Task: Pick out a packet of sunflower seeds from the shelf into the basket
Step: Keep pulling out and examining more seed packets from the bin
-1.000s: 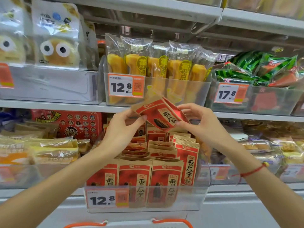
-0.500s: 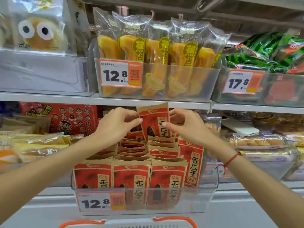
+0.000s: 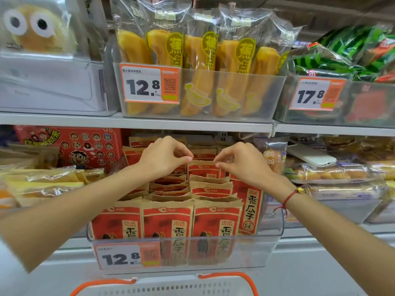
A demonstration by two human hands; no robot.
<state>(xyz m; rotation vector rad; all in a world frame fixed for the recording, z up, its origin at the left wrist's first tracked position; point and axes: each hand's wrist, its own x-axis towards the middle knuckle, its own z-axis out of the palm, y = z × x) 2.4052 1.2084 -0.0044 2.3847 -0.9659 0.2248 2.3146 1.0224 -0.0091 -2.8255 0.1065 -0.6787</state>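
Nearest, at the bottom edge, sits the white shopping basket [image 3: 171, 288] with orange handles, directly below the shelf front. Just above it a clear plastic bin [image 3: 271, 246] holds the red and kraft-brown sunflower seed packets, with a 12.8 price tag [image 3: 127, 256] on its front wall. Three packets stand upright in the front row [image 3: 167, 221] and more are stacked in rows behind them. Both forearms reach in over the bin; the right wrist wears a red string bracelet [image 3: 287, 198]. Farther back, the left hand [image 3: 162, 158] and the right hand [image 3: 241, 163] each pinch a top corner of one sunflower seed packet [image 3: 204, 167] between thumb and forefinger, fingers curled. That packet stands upright in a back row, inside the bin, its lower part hidden by the packets in front. Beyond, on the upper shelf [image 3: 192, 124], another clear bin carries banana-shaped cakes [image 3: 198, 60] in clear wrappers with a second 12.8 tag, and green watermelon-patterned packs [image 3: 342, 54] sit to the right above a 17.8 tag
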